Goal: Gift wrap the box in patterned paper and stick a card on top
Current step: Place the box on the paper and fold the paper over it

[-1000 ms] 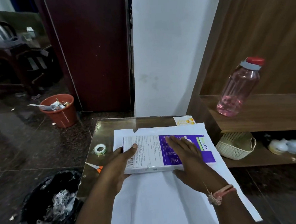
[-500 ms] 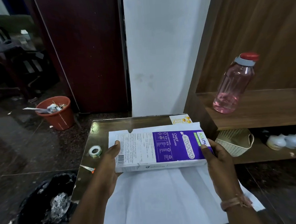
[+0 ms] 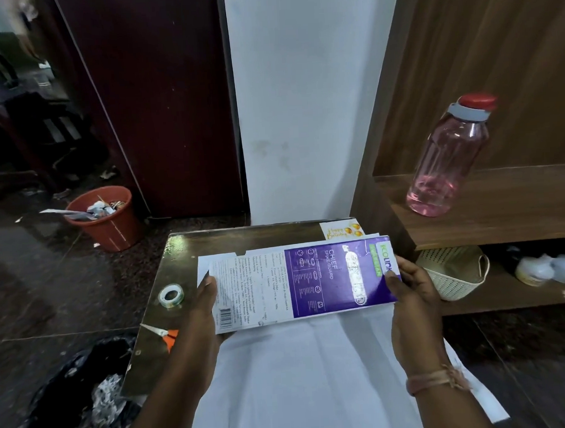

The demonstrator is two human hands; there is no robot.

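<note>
Positioning step — left hand (image 3: 204,303) and right hand (image 3: 409,289) each clamp an end of the box (image 3: 306,283) above the paper (image 3: 302,376); next: set it square, centred.

A printed cardboard box (image 3: 306,283), its purple-and-white faces smooth with a slight sheen, sits above a sheet of matt white paper (image 3: 302,376) spread over a glossy, reflective brown table (image 3: 191,248). A clear roll of shiny tape (image 3: 171,296) and scissors (image 3: 161,333) with metal blades and orange plastic handles lie on the polished top beside a glossy card (image 3: 341,232). Nearby, a translucent pink plastic bottle (image 3: 448,159) stands on a matt wood-grain shelf (image 3: 503,208) above a woven cream basket (image 3: 454,273).
</note>
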